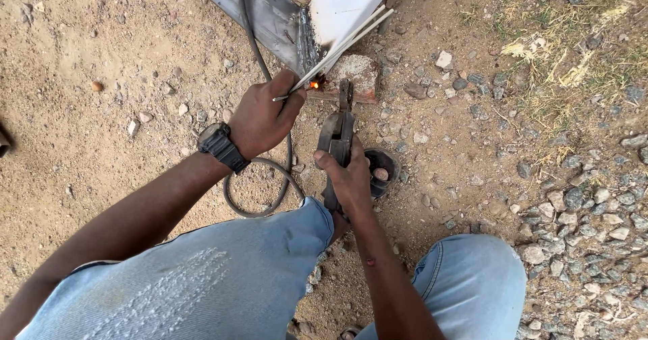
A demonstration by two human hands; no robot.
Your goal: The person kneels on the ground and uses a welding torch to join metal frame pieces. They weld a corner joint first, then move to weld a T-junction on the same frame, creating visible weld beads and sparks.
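Welding rods (337, 48): a few thin pale sticks, bunched, running from far right above the white panel (347, 2) down-left into the left hand (260, 120). Tips sit at the seam where white panel meets the grey steel bar (270, 16), a small orange glow (314, 83) right there. Rods look light, stiff but whippy at the long end, coating prob. brittle and chips if bent; best held near the low end, as now, w/ fingers pinched close to the tips. End near the glow likely hot, so a hold further back is safer.

Left hand closed round the rods' near ends, thumb and fingers pinching; watch (221, 145) on wrist. Right hand (351, 181) wrapped tight on the electrode holder (336, 134), a dark clamp-type tool pointing far toward the joint. Holder looks heavier, rigid, insulated grip is the place to hold.

Black cable (260, 178) loops on the ground near the left wrist and runs far over the steel bar. A brick chunk (354, 73) lies under the joint. Round dark object (381, 171) just right of the right hand, can't tell what. Sandy ground (101, 76) left, gravel (594, 232) right.

Hidden: whether the holder's jaw has a rod in it, unclear; panel and bar cut off at top edge; rod count hard to make out.
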